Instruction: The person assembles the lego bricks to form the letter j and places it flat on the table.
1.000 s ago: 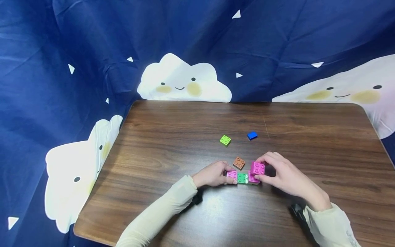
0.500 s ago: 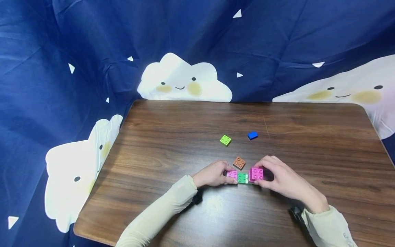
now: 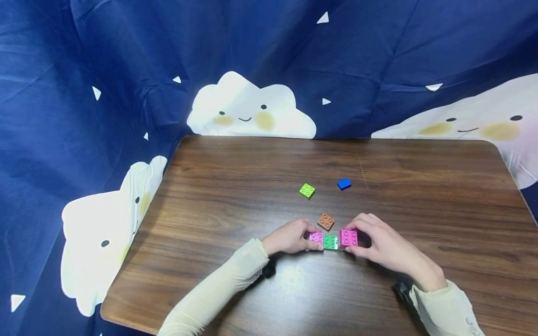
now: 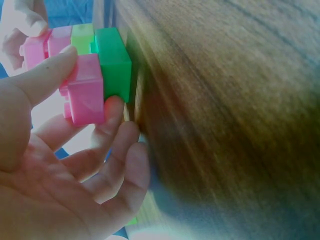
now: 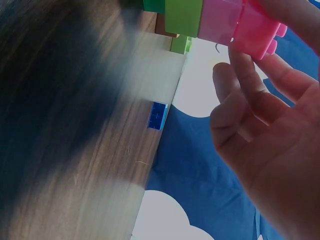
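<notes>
In the head view, my left hand [image 3: 293, 237] pinches a pink building brick [image 3: 316, 238] at the left end of a small build, thumb and fingers on opposite sides. A green brick [image 4: 114, 65] is at the bottom beside it. Toward the right end, a lime brick [image 5: 183, 17] carries a pink brick [image 5: 219, 20]. Another pink brick [image 5: 256, 31] sits on top of that, studs up, pinched by my right hand [image 3: 384, 242]. A thin gap shows between these two pink bricks in the right wrist view.
Just behind the build lies a brown brick [image 3: 325, 221]. Farther back on the wooden table [image 3: 235, 186] are a loose lime brick [image 3: 307, 191] and a blue brick [image 3: 344, 184]. A blue cloth with white clouds [image 3: 252, 112] hangs along the table's back edge.
My right hand has moved slightly left and down, bringing its pink brick over and onto the pink one below. The left hand has stayed still on its brick.
</notes>
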The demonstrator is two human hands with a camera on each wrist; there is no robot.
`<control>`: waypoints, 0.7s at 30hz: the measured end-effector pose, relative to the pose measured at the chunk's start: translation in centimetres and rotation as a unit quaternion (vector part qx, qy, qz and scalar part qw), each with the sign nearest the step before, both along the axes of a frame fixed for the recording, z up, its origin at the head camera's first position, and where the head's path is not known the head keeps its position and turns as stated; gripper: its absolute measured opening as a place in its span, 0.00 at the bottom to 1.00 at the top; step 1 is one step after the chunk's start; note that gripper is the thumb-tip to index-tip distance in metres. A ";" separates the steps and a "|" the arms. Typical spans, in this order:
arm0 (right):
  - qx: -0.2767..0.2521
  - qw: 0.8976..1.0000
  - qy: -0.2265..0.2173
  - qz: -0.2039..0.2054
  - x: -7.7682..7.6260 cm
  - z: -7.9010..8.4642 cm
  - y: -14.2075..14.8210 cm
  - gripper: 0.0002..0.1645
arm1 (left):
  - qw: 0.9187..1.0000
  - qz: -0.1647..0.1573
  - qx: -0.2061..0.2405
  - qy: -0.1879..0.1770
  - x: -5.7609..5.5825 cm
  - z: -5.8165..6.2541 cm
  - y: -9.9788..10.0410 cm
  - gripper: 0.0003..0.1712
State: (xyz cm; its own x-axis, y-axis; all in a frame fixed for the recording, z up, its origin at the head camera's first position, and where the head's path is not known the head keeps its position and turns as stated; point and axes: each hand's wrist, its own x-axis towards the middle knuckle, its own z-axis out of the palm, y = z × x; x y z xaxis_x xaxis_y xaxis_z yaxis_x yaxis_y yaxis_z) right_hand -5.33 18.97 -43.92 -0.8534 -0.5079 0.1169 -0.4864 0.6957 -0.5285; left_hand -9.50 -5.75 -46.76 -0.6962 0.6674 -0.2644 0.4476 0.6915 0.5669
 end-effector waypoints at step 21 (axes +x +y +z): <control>-0.015 1.000 0.016 0.012 0.0 -0.3 0.0 0.22 | 1.000 -0.001 0.001 -0.002 0.0 0.1 0.0 0.26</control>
